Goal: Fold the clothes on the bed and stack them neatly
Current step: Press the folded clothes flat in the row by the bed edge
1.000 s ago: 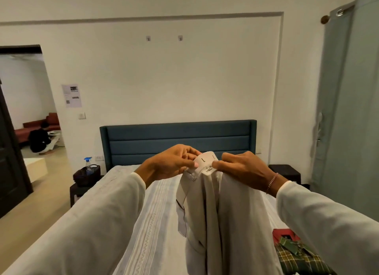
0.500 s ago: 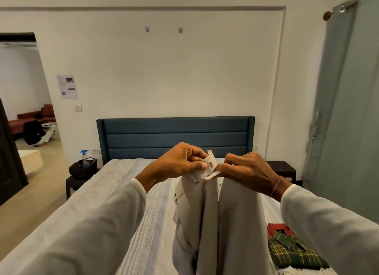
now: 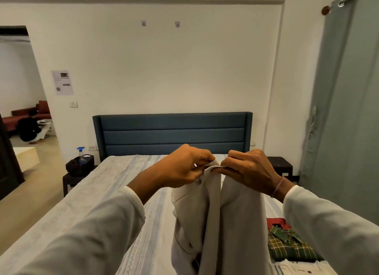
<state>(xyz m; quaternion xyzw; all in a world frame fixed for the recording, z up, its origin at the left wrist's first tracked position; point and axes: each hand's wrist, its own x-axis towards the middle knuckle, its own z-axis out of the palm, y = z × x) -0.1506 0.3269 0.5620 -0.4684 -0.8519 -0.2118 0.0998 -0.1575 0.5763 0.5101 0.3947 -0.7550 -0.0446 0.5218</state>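
Two hands, left hand (image 3: 182, 168) and right hand (image 3: 249, 169), one beige garment (image 3: 219, 223) above the bed (image 3: 127, 192), one green checked shirt (image 3: 291, 247) at bed's right edge, one red garment (image 3: 275, 222), one white garment (image 3: 299, 268), one spray bottle (image 3: 81, 152) left of bed

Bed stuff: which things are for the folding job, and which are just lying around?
For the job:
beige trousers, held up by left hand and right hand
green checked shirt
red garment
bed

Just lying about:
spray bottle
black basket
curtain
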